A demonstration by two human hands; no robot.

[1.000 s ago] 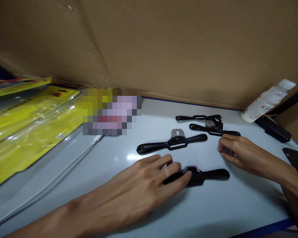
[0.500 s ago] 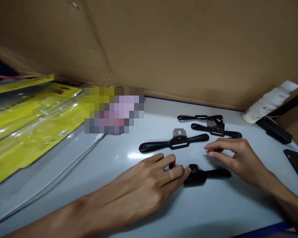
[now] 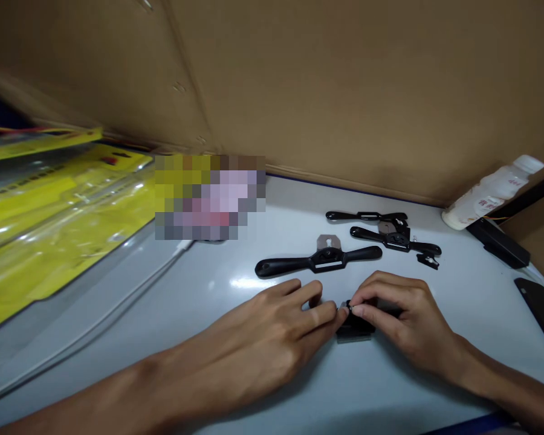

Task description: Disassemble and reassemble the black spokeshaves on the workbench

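Observation:
A black spokeshave point(image 3: 355, 332) lies on the desk between my hands, mostly covered by them. My left hand point(image 3: 276, 326) is closed on its left side, fingertips pressing near the middle. My right hand point(image 3: 401, 311) pinches a small metal screw at the top of the spokeshave body, thumb and forefinger together; the fingers largely hide it. Behind my hands rests another spokeshave point(image 3: 285, 266) with a grey blade point(image 3: 329, 242) standing at its centre. Farther right are a spokeshave with a blade point(image 3: 425, 247), a bare spokeshave frame point(image 3: 343, 215) and a loose black cap plate point(image 3: 428, 261).
Yellow blister packages point(image 3: 72, 223) cover the left side, with a white cable point(image 3: 118, 314) running past them. A blurred-out item point(image 3: 217, 202) sits at the back. A white bottle point(image 3: 489, 196) leans at the right, near black objects point(image 3: 498, 241). Brown cardboard point(image 3: 344, 90) walls the back.
My right hand has moved left and down with the screw, from beside the spokeshave onto its body. The loose cap plate now shows more fully. My left hand stays in place.

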